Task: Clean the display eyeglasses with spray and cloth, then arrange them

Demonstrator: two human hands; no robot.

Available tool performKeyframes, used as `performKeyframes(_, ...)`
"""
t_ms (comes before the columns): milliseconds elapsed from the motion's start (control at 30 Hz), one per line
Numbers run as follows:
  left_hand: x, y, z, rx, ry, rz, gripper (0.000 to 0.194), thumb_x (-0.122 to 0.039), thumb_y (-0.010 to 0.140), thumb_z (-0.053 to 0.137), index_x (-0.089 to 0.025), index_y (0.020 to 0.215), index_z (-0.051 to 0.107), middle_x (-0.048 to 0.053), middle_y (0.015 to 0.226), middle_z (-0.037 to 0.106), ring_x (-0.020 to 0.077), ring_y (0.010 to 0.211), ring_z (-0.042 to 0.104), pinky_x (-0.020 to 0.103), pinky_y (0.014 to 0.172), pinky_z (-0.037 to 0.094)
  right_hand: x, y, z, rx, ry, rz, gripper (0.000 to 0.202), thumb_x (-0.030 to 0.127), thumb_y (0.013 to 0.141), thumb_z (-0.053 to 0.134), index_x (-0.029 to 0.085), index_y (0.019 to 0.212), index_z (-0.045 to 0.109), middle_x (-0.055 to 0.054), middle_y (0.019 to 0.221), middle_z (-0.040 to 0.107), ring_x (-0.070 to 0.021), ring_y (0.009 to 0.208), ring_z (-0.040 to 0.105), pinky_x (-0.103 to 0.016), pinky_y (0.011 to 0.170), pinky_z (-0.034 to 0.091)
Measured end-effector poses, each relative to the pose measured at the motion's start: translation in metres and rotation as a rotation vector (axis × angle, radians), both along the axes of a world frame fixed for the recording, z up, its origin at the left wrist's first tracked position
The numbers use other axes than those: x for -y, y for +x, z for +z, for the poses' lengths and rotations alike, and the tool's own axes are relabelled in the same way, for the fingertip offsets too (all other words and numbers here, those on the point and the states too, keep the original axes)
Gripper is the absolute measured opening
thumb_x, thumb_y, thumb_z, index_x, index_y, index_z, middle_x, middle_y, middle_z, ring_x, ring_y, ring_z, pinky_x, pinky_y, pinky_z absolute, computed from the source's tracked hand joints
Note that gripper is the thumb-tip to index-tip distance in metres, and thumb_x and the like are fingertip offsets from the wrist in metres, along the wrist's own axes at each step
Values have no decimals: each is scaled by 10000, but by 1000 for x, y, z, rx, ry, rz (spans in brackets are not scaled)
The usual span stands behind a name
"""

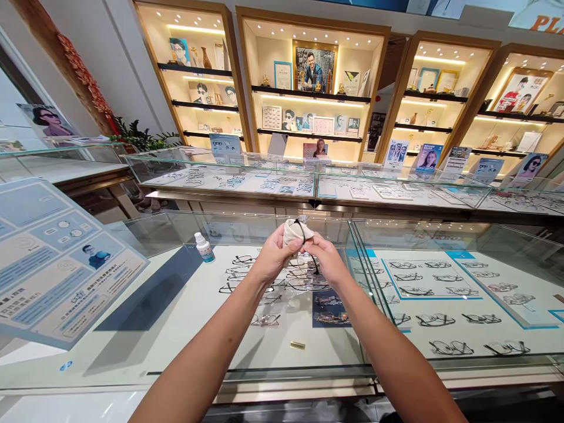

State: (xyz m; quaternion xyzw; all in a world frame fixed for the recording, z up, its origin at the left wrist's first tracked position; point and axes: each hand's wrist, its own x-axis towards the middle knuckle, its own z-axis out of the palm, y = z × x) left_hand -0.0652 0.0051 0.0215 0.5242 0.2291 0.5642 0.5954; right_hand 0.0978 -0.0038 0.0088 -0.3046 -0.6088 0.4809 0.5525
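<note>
Beige cloth (292, 231) is above the glass table (207, 311), pinched by your left hand (274, 251); your right hand (325, 252) pinches, it seems, partly wrapped black eyeglasses (315, 263). Press softly, without twisting.

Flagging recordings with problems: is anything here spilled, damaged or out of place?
Nothing stands out: the white bottle stands upright, the displayed eyeglasses lie in rough rows, and the left hand and right hand grip the beige cloth.
</note>
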Motion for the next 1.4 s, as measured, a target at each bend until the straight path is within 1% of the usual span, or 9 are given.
performKeyframes(100,2,3,-1,-13,6,33,532,-385,704,968,-171,1079,657,15,871,699,124,722,610,238,704,486,3,-3,0,23,6,22,197,405,832,687,235,735,712,-12,947,563,-220,984,549,-347,984,403)
performKeyframes(300,-2,4,-9,-9,-14,197,496,-585,776,876,-164,927,663,1,743,666,121,619,566,241,614,451,3,-3,-1,84,52,15,183,388,848,679,240,750,725,-11,942,537,-221,992,544,-344,968,399)
performKeyframes(433,-7,-4,-7,-44,-43,128,563,-690,777,821,-149,866,691,41,720,683,170,652,620,280,625,478,0,-2,-1,40,26,17,193,398,832,686,234,742,733,-7,923,540,-214,961,544,-342,957,405)
performKeyframes(667,-5,-5,-5,-80,29,41,544,-427,706,959,-175,1097,677,28,893,716,137,736,626,238,691,471,0,-1,-2,3,-11,3,190,405,835,701,230,767,731,-11,953,559,-221,982,553,-341,951,397)
performKeyframes(800,-2,1,-8,-76,42,128,475,-504,750,916,-175,960,644,-12,759,653,115,640,560,230,634,444,2,-4,-3,55,36,16,179,396,838,691,236,767,726,-11,952,558,-229,1015,558,-346,972,392)
performKeyframes(1000,-10,-3,-14,-106,34,207,559,-717,840,745,-169,810,641,3,631,607,125,539,505,251,523,383,1,-3,-3,85,74,7,179,389,853,684,240,764,728,-10,933,544,-216,976,547,-338,939,399)
performKeyframes(1200,-8,-3,-9,-61,28,29,535,-486,743,932,-171,1100,689,35,887,720,153,758,642,251,709,490,-3,3,-2,48,77,-49,199,396,879,677,236,768,718,-10,935,540,-214,976,547,-342,943,401)
performKeyframes(1267,-4,-1,-7,-61,40,53,529,-446,724,953,-173,1077,668,9,850,695,124,710,606,227,674,462,-4,2,-4,68,84,-29,200,409,877,682,233,792,722,-11,940,543,-218,982,549,-342,939,405)
performKeyframes(1400,-2,3,-9,-72,53,195,506,-580,773,884,-165,908,629,-22,712,627,98,593,510,219,575,395,-1,-6,-8,101,102,-11,187,401,881,668,234,814,715,-10,940,541,-219,989,552,-335,934,407)
